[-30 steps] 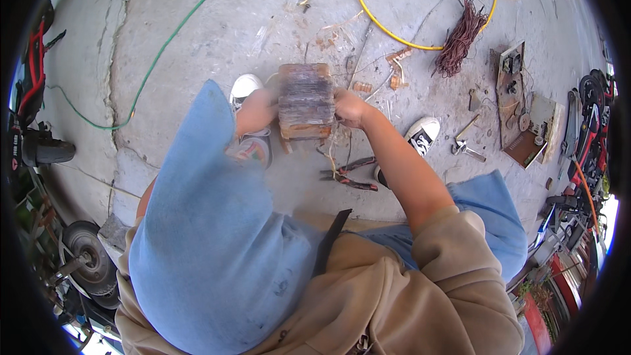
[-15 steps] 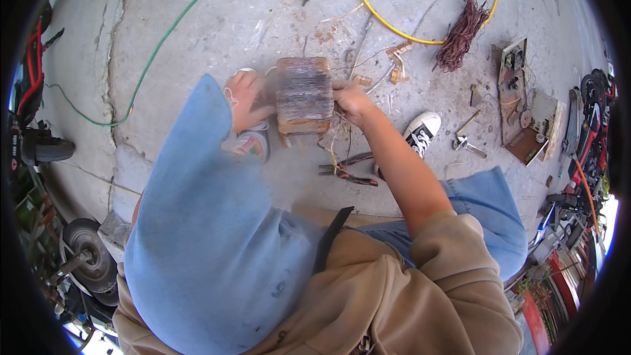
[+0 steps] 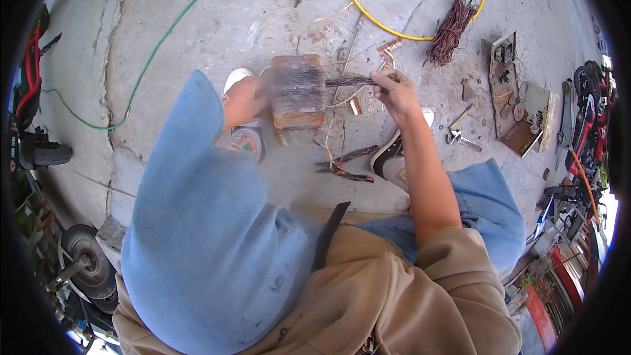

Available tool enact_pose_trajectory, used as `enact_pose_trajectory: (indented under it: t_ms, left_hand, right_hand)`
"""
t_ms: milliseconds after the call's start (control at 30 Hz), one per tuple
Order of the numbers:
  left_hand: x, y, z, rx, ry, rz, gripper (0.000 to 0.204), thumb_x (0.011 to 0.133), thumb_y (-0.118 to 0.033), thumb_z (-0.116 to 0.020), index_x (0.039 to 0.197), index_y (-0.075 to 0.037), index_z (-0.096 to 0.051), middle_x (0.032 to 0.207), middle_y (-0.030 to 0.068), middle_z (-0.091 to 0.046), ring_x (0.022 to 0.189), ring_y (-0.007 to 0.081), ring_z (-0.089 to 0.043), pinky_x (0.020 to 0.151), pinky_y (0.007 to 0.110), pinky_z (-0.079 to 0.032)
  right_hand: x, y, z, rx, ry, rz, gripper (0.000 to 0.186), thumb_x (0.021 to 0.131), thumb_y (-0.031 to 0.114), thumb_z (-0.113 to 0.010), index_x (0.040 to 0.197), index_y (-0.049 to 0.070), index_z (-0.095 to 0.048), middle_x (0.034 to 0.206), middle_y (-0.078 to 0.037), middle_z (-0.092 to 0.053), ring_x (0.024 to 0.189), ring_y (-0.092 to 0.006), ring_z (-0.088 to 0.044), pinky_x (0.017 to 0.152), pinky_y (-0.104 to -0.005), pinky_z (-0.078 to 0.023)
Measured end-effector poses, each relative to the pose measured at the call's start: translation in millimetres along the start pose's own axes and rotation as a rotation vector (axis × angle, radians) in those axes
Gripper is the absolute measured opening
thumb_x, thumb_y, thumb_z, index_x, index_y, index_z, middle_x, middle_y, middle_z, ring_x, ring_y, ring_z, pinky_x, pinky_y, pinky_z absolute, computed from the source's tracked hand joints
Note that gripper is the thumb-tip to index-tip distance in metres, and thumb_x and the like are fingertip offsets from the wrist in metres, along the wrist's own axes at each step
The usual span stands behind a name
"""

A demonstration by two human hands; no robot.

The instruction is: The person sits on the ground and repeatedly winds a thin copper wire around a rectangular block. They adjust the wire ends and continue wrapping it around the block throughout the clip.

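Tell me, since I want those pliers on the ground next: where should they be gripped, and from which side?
Probably by the two splayed handles, from above. The pliers lie flat on the concrete floor between the shoes, handles pointing toward the right shoe and spread apart, so fingers could close around both. The right hand is nearest.

Blurred coil block (image 3: 299, 91) hides the left hand's (image 3: 244, 102) fingers.
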State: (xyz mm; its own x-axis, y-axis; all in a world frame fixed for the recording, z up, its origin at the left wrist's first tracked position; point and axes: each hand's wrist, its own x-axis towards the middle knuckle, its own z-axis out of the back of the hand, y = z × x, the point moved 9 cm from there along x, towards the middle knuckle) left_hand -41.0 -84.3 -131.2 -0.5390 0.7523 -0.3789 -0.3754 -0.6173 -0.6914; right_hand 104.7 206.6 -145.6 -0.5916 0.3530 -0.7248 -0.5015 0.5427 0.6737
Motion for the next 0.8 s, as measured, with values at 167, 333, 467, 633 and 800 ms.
enact_pose_trajectory:
  t_ms: [167, 333, 467, 633, 800]
  left_hand:
    - [-15, -56, 81, 0.018, -0.255, -0.011, 0.036, 0.088, -0.017, -0.063, 0.12, -0.001, -0.058, 0.111, 0.015, -0.06, 0.097, 0.026, -0.063, 0.084, 0.035, -0.05]
    - [10, -142, 60, 0.069, -0.116, -0.374, 0.047, 0.09, -0.029, -0.061, 0.128, -0.004, -0.052, 0.113, 0.0154, -0.059, 0.105, 0.0277, -0.057, 0.092, 0.037, -0.046]
    - [34, -157, 7, 0.248, 0.118, -0.432, 0.043, 0.091, -0.036, -0.058, 0.122, -0.006, -0.057, 0.11, 0.0128, -0.06, 0.108, 0.0297, -0.053, 0.096, 0.04, -0.041]
    - [39, -160, -18, 0.169, 0.179, -0.568, 0.028, 0.094, -0.031, -0.054, 0.093, -0.005, -0.064, 0.09, 0.0092, -0.062, 0.101, 0.0274, -0.054, 0.091, 0.039, -0.042]
    - [58, -135, -24, -0.338, 0.169, -0.256, 0.036, 0.098, -0.028, -0.049, 0.07, -0.006, -0.055, 0.067, 0.0057, -0.055, 0.076, 0.0215, -0.054, 0.082, 0.036, -0.046]
  right_hand:
    - [-74, 174, 43, -0.295, -0.217, 0.444, 0.02, 0.079, 0.005, -0.076, 0.087, 0.002, -0.057, 0.069, -0.003, -0.059, 0.054, -0.0099, -0.054, 0.047, -0.0225, -0.042]
    - [-181, 266, -9, -0.379, -0.213, 0.833, 0.019, 0.079, 0.001, -0.075, 0.085, 0.004, -0.058, 0.068, 0.0, -0.056, 0.05, -0.0072, -0.05, 0.044, -0.0201, -0.038]
    - [-258, 316, -28, -0.409, -0.245, 1.116, 0.02, 0.078, -0.002, -0.075, 0.091, 0.0, -0.061, 0.074, -0.005, -0.063, 0.053, -0.0063, -0.052, 0.042, -0.0187, -0.037]
    - [-261, 313, -17, -0.372, -0.231, 1.075, 0.019, 0.079, -0.002, -0.074, 0.092, -0.001, -0.06, 0.069, -0.003, -0.059, 0.053, -0.0056, -0.051, 0.042, -0.0182, -0.037]
    - [-244, 274, 17, -0.312, -0.374, 0.977, 0.017, 0.083, 0.003, -0.073, 0.09, 0.002, -0.058, 0.069, -0.003, -0.059, 0.052, -0.0074, -0.052, 0.045, -0.0206, -0.039]
